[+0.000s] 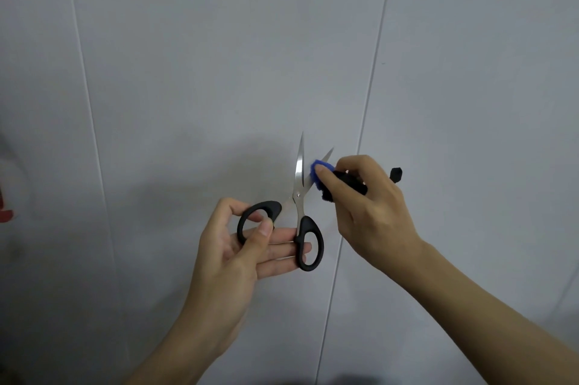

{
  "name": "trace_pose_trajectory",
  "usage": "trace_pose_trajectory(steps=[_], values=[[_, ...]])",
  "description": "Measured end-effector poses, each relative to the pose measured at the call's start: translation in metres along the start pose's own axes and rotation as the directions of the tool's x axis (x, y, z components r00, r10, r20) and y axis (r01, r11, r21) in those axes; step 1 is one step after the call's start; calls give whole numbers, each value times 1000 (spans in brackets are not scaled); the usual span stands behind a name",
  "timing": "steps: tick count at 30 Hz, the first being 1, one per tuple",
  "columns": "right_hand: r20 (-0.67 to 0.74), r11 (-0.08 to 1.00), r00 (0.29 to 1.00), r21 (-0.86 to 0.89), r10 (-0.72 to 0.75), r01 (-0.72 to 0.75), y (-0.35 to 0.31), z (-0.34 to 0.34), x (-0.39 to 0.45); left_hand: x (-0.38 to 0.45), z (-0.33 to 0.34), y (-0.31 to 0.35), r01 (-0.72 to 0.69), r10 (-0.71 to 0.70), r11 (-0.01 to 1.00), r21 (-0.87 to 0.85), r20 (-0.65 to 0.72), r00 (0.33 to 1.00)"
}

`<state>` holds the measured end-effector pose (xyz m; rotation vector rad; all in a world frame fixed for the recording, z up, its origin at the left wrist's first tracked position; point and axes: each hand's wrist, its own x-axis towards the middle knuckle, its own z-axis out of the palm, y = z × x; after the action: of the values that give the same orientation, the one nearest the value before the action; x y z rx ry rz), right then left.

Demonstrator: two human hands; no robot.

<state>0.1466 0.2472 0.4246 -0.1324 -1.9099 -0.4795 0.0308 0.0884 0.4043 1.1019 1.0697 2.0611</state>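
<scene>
Head view: the left hand (pixel 238 246) gripped the scissors (pixel 299 196) by their black handles, blades parted and pointing upward. The right hand (pixel 369 206) pinched a blue-and-black cloth (pixel 317 164) against the right-side blade. Recommended practice: wipe from pivot to tip along the flat, keeping the fingers clear of the edge and the handles steady.

The left hand (pixel 232 250), palm up at near centre, holds the scissors (pixel 299 196) with thumb and extended fingers, while the right hand (pixel 369 206), forearm entering from the near right, pinches a blue-and-black piece (pixel 320 163).
</scene>
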Motion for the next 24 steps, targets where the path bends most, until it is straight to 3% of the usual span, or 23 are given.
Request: trace_pose_trajectory(steps=[16,20,24], values=[[-64,990,992,-77,110,-114,17,-9,10,-7,3,-1,-19,19,999,-31,17,1000],[10,966,969,-86,246,-244,27,-7,6,-3,-3,-20,51,-54,998,-46,-65,996],[-26,950,950,-8,311,-311,19,-14,-4,1,-10,-25,115,-130,981,-156,-91,987]])
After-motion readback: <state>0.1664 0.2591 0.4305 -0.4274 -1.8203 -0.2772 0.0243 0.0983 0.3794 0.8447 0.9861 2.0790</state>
